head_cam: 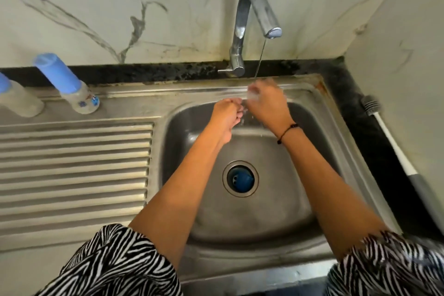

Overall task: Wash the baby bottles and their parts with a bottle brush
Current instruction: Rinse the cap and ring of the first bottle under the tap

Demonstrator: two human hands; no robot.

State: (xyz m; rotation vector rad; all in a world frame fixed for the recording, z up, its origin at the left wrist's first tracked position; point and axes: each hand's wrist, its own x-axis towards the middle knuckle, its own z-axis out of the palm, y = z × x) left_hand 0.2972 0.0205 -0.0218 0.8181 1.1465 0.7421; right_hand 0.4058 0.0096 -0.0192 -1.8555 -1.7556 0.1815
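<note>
Presently, at upper centre of the frame: right hand (268, 106), fingers curled round a small clear part (252, 94), blurred, kind not discernible; held under a thin stream (260, 57) from the tap (249, 21). A dark cord bracelet (287, 131) on the right wrist.

Left hand (227, 113), just left of the right hand and touching or nearly touching it; fingers curled, tips toward the clear part. Whether it holds anything cannot be told.

Sink (312, 113), steel, centre of the frame; both hands above its far edge. Drain (240, 178) at mid-basin, with a blue stopper or strainer inside.

Drainboard (74, 163), ribbed steel, left of the frame, joined to the sink.

Bottle (79, 94), upper left, standing on the steel ledge behind the drainboard; clear body with printed figures, tall blue cap (56, 72). Well apart from the hands.

Second bottle (20, 101), far left edge, partly cut off; pale body, blue top.

Brush (389, 137), right of the frame, lying on the dark counter (343, 94) beside the sink; grey bristled head toward the top, white shaft, grey grip toward the bottom. Untouched by either hand.

Wall (120, 7), pale with dark veining, behind the tap.

Sleeves (115, 262), black-and-white zebra print, lower corners of the frame.
</note>
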